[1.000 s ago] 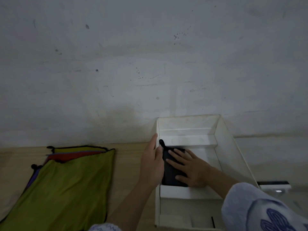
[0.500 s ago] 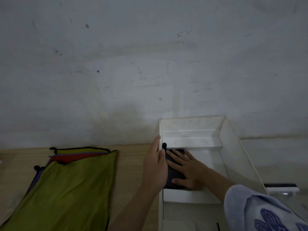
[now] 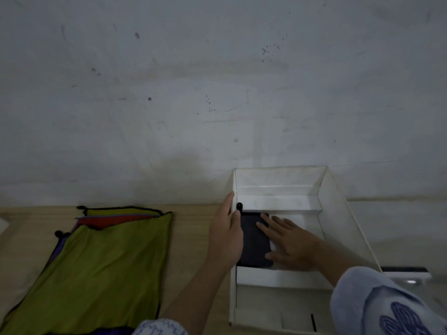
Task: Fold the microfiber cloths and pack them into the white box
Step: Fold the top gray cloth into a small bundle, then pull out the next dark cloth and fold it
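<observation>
Fingers (image 3: 266, 227) of the right hand (image 3: 294, 247) lie spread flat on the folded black cloth (image 3: 254, 240) inside the white box (image 3: 348, 228). Left hand (image 3: 226, 234) rests on the box's left wall, thumb hooked over the rim, touching the cloth. Unfolded cloths (image 3: 101, 262) lie well apart on the wooden table (image 3: 193, 238).

You are facing a pale grey-white wall (image 3: 217, 93) that is filling most of the view, showing dark specks, scuffs and faint scratches. A light wooden tabletop (image 3: 193, 213) is running along its base. Dim, even light is falling on everything, with a soft shadow darkening the wall just above the table.
</observation>
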Motion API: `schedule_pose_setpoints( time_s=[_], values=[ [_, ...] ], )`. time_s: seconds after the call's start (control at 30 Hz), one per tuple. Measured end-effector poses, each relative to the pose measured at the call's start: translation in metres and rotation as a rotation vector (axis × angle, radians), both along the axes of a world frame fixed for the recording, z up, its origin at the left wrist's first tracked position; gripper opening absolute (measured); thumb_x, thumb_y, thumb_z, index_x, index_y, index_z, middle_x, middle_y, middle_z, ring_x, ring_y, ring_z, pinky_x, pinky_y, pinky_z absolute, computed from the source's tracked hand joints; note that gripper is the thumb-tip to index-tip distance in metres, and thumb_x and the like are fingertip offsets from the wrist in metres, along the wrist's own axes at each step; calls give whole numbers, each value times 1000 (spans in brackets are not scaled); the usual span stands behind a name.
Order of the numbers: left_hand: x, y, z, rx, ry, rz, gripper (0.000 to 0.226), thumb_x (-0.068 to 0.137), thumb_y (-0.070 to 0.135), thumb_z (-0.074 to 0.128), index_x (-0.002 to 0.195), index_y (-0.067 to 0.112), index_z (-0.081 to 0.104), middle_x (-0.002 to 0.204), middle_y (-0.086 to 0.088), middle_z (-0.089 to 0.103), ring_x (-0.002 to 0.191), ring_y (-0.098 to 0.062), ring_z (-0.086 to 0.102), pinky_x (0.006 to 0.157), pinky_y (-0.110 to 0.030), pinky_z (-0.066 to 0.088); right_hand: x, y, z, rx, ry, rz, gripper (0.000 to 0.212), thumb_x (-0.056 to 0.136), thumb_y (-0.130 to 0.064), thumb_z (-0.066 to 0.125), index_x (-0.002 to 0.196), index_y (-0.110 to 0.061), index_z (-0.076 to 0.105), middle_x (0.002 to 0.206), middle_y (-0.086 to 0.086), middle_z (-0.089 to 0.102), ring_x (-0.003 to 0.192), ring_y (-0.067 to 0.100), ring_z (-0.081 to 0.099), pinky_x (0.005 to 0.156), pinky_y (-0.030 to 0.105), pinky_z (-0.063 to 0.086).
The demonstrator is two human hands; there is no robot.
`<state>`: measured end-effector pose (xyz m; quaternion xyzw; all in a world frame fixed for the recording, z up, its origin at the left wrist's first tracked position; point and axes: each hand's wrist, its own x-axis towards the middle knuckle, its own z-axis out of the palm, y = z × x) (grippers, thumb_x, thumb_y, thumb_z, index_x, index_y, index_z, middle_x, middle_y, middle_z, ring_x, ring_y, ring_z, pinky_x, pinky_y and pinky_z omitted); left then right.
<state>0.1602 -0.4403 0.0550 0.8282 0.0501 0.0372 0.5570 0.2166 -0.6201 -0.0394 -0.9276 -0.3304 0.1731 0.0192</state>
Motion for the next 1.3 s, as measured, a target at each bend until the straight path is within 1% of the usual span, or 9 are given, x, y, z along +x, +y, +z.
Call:
schedule_pose_setpoints(
  time_s=[0.2, 0.33, 0.47, 0.6, 0.73, 0.87, 1.0, 1.17, 1.3],
  values=[
    [-1, 1, 0, -19, -4, -6, 43, 99, 18, 33, 142, 22, 30, 147, 9, 34, 130, 0, 30, 100, -9, 21, -5, 5, 2, -21, -3, -37, 91, 47, -86, -25, 123, -40, -44, 143, -4, -34, 144, 19, -15, 108, 34, -16],
    [-1, 3, -1, -27, 12, -38, 44, 99, 18, 34, 143, 23, 27, 148, 9, 32, 134, -5, 29, 104, -14, 22, -14, 10, 31, -70, -1, -94, 113, 49, -91, -6, 144, -31, -17, 154, -3, -22, 144, 19, -13, 115, 40, -8],
    [-4, 15, 7, -109, 88, -128, 41, 99, 24, 36, 140, 26, 32, 139, 15, 38, 124, -1, 37, 102, -20, 30, -25, 24, 75, 114, 4, -182, 82, 86, -65, 34, 146, -29, -8, 157, -2, -9, 144, 19, 10, 117, 36, 14],
    [-4, 45, 17, -46, 153, -190, 34, 97, 28, 41, 130, 24, 45, 128, 4, 54, 111, -10, 54, 95, -30, 45, -38, 41, 117, 434, -54, -284, 61, 92, -33, 50, 145, -26, 20, 149, -2, 32, 131, 17, 39, 107, 31, 34],
    [-18, 98, 36, 18, 103, -255, 27, 94, 13, 48, 121, 9, 51, 108, -6, 63, 87, -10, 62, 64, -9, 44, -57, 73, 151, 708, -218, -322, 36, 89, -14, 56, 125, -13, 54, 112, 2, 64, 100, 14, 60, 88, 24, 47],
    [-50, 168, 47, 102, 20, -263, 21, 90, 3, 52, 111, 1, 58, 91, 1, 64, 73, 5, 63, 72, -11, 48, -80, 125, 165, 794, -271, -249, 24, 88, -9, 56, 110, -9, 64, 89, -4, 65, 83, 11, 63, 74, 8, 46],
    [-84, 234, 48, 162, 0, -240, 17, 91, 6, 52, 105, 7, 62, 94, -3, 66, 80, -1, 63, 73, -10, 49, -107, 182, 158, 826, -254, -251, 18, 86, -7, 59, 101, -7, 69, 85, 1, 69, 76, 7, 60, 69, -1, 41],
    [-114, 316, 33, 189, 71, -223, 17, 92, 7, 51, 105, 6, 61, 96, -2, 66, 80, -1, 62, 65, -6, 45, -139, 254, 125, 745, -174, -282, 14, 84, -4, 60, 93, -6, 71, 87, 7, 72, 69, 6, 58, 70, 17, 48],
    [-135, 373, 12, 178, 120, -197, 14, 90, 9, 54, 95, 21, 60, 92, 5, 66, 89, -11, 64, 78, -18, 49, -158, 306, 102, 606, -61, -288, 17, 88, -9, 54, 98, -6, 68, 97, 7, 70, 83, 16, 61, 71, 17, 40]
  ],
)
